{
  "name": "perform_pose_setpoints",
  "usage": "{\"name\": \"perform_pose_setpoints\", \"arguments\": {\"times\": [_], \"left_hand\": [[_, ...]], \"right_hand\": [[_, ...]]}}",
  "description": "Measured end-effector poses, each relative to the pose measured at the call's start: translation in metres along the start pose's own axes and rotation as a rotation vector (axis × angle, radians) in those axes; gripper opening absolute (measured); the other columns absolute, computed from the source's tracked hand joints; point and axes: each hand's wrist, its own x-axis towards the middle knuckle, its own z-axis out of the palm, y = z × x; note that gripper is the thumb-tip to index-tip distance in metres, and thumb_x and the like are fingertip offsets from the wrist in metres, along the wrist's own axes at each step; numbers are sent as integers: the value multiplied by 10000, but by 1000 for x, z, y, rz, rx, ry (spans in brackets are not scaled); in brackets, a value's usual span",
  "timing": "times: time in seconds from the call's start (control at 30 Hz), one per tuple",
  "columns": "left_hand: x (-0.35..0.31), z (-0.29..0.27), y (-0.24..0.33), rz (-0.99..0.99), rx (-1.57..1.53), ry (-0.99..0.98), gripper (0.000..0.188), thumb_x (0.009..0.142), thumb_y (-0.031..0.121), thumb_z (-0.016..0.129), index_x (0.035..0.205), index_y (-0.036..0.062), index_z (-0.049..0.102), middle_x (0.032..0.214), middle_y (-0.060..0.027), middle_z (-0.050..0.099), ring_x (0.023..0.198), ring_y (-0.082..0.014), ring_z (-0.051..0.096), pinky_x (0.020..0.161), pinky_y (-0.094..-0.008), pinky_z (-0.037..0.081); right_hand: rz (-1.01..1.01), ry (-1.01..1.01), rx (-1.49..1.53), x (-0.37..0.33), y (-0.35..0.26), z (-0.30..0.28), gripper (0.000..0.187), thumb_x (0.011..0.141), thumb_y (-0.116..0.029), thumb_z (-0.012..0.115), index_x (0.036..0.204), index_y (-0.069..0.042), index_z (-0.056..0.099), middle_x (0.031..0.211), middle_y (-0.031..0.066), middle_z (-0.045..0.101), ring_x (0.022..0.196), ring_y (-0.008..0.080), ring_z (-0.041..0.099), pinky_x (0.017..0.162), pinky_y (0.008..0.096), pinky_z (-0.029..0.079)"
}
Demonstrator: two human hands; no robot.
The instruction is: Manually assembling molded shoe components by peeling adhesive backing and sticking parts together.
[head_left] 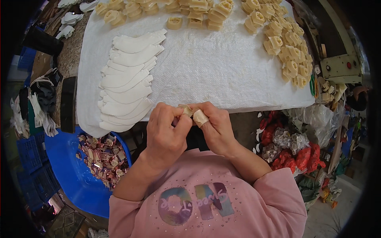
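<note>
My left hand (167, 126) and my right hand (217, 126) meet just off the table's near edge, fingertips pinched together. Between them is something small, mostly hidden by the fingers; a bit of pale beige and a dark pinkish glint show, but I cannot make out its kind. A beige wrap (200, 118) covers the tip of my right thumb. Left of my hands, a fanned row of curved white cut-out pieces (126, 85) overlaps on the white woven cloth (206, 75). Below it, a blue basin (73, 174) holds many shiny pinkish metallic pieces (104, 160).
Cream-coloured moulded pieces (291, 51) are heaped along the table's right side, with more cream pieces (194, 12) at the far edge. A black oblong object (68, 104) lies at the left. Red plastic bags (305, 158) and clear plastic (317, 121) sit beyond my right arm.
</note>
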Motion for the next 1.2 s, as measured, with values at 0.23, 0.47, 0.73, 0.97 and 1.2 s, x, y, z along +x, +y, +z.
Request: {"name": "perform_pose_setpoints", "arguments": {"times": [0.23, 0.47, 0.73, 0.97, 1.2], "left_hand": [[-10, -4, -4, -172, -402, 97, 222, 665, -175, 605, 794, -12, 525, 878, -141, 563, 719, -230, 576, 578, -292, 474], [-11, 2, -2, -75, -564, 91, 232, 669, -183, 616, 755, -14, 482, 907, -156, 598, 763, -242, 614, 612, -274, 494], [-10, 2, -2, -210, -479, 52, 173, 764, -103, 639, 824, -2, 512, 898, -142, 596, 738, -187, 571, 618, -253, 460], [-11, 3, 2, -642, -866, 225, 161, 842, -1, 630, 968, -55, 544, 1026, -157, 597, 907, -139, 574, 803, -266, 481], [-4, 11, 8, -673, -1030, 255, 104, 822, -19, 644, 911, -40, 594, 981, -140, 630, 872, -145, 609, 754, -254, 510]], "right_hand": [[91, -282, 326, 26, 16, -31, 362, 892, -265, 593, 1119, 14, 549, 1027, 133, 631, 944, 199, 618, 855, 333, 485], [107, -472, 392, 36, 12, -36, 400, 779, -58, 706, 1124, 20, 519, 976, 109, 618, 914, 155, 604, 769, 276, 514], [82, -314, 366, 35, 23, -24, 385, 821, -77, 656, 1168, -2, 506, 929, 107, 638, 852, 139, 610, 718, 264, 516], [-247, -191, 270, 35, 27, -32, 376, 876, -201, 606, 1209, -51, 517, 1089, 138, 616, 957, 186, 552, 856, 315, 440], [-455, -65, -53, 31, 20, -9, 146, 806, -40, 564, 947, -51, 526, 973, 87, 488, 934, 247, 443, 825, 330, 385]]}}
